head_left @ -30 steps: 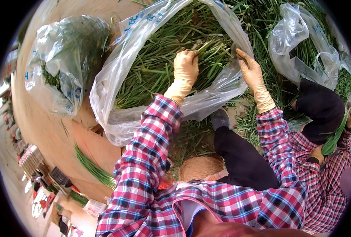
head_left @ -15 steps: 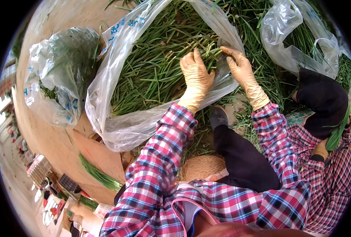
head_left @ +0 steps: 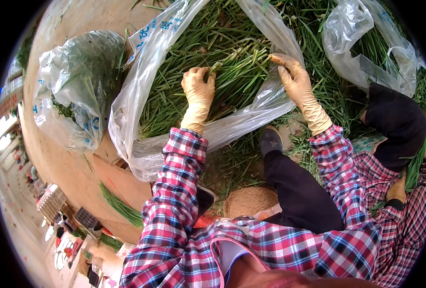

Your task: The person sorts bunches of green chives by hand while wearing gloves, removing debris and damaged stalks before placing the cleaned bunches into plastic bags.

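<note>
A clear plastic bag (head_left: 125, 113) lies wide open before me, filled with long green chives (head_left: 174, 96). Both my hands wear thin cream-coloured gloves. Over the left part of the heap, my left hand (head_left: 198, 93) is closed, and a few chive stems poke out between its thumb and fingers. My right hand (head_left: 297, 84) is at the bag's right side, its thumb and forefinger apart. Its fingertips are beside the pale cut ends of a loose bunch (head_left: 251, 65) on top of the heap; whether they touch is unclear.
A second filled bag (head_left: 78, 86) stands at left, a third (head_left: 349, 33) at far right. Loose chives (head_left: 313, 72) cover the ground between bags. A small bundle (head_left: 119, 204) lies lower left. A co-worker's gloved hand (head_left: 396, 191) holds greens at right. A woven seat (head_left: 251, 201) is below.
My left hand has moved left, away from the right hand, with a few stems in it. The bunch's cut ends now show between my hands. My right hand has barely moved.
</note>
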`<state>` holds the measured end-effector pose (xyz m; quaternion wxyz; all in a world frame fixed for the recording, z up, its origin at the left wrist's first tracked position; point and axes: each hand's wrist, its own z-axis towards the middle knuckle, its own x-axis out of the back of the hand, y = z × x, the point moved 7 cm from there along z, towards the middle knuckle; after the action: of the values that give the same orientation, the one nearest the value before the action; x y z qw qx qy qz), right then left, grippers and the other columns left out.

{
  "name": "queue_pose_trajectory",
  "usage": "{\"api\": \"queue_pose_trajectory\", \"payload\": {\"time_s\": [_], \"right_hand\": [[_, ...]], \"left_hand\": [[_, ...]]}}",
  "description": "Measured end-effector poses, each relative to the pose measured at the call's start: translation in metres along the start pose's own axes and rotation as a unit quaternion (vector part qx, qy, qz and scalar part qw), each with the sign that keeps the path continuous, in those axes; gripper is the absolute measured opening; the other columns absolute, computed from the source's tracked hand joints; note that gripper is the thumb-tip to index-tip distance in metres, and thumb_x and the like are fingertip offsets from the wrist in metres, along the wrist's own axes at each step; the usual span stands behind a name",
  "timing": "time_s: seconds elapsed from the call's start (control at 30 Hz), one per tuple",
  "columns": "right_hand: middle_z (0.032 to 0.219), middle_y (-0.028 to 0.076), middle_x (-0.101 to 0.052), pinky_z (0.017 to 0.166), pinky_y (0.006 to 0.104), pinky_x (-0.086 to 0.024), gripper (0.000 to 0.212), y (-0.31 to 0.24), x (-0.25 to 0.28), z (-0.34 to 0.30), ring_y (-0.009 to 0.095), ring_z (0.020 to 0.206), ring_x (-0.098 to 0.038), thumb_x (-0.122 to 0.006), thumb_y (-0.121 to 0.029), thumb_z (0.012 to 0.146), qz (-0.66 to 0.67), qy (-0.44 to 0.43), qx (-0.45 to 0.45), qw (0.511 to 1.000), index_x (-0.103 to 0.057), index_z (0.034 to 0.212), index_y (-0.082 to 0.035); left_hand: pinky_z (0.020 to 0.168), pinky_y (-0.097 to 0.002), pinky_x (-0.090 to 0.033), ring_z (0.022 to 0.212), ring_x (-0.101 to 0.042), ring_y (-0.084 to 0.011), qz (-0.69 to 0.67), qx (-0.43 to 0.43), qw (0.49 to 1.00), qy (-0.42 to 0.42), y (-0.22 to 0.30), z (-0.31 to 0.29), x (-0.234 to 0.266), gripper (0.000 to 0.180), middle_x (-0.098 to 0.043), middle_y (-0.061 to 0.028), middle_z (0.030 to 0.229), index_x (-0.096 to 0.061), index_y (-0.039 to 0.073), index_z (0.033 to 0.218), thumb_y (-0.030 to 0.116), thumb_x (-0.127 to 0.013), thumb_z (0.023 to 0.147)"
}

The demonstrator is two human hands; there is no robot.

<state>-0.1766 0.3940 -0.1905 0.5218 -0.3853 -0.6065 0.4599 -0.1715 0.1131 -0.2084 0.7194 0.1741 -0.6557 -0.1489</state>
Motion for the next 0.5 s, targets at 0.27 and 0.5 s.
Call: {"api": "queue_pose_trajectory", "payload": {"time_s": [0.27, 0.5], "right_hand": [[0.139, 0.014, -0.051, 0.109, 0.0313, -0.036, 0.047, 0.012, -0.005, -0.002, 0.024, 0.129, -0.048, -0.047, -0.004, 0.094, 0.018, -0.021, -0.043, 0.999, -0.047, 0.141, -0.006], [0.152, 0.012, -0.035, 0.116, 0.0554, -0.016, 0.059, 0.009, 0.009, -0.008, 0.024, 0.14, -0.033, -0.052, -0.006, 0.084, -0.537, -0.011, 0.063, 0.841, -0.043, 0.143, -0.01]], "left_hand": [[0.097, -0.044, -0.042, 0.114, -0.049, -0.0351, -0.201, -0.087, 0.975, -0.018, 0.092, 0.021, -0.008, 0.055, -0.056, -0.0203, 0.121, -0.062, 0.001, 0.119, 0.032, -0.08, 0.077], [0.111, -0.0522, -0.026, 0.127, -0.035, -0.0437, -0.004, -0.033, 0.994, -0.107, 0.124, -0.005, -0.05, 0.111, -0.034, -0.0295, 0.137, -0.025, -0.008, 0.142, 0.033, -0.086, 0.059]]}}
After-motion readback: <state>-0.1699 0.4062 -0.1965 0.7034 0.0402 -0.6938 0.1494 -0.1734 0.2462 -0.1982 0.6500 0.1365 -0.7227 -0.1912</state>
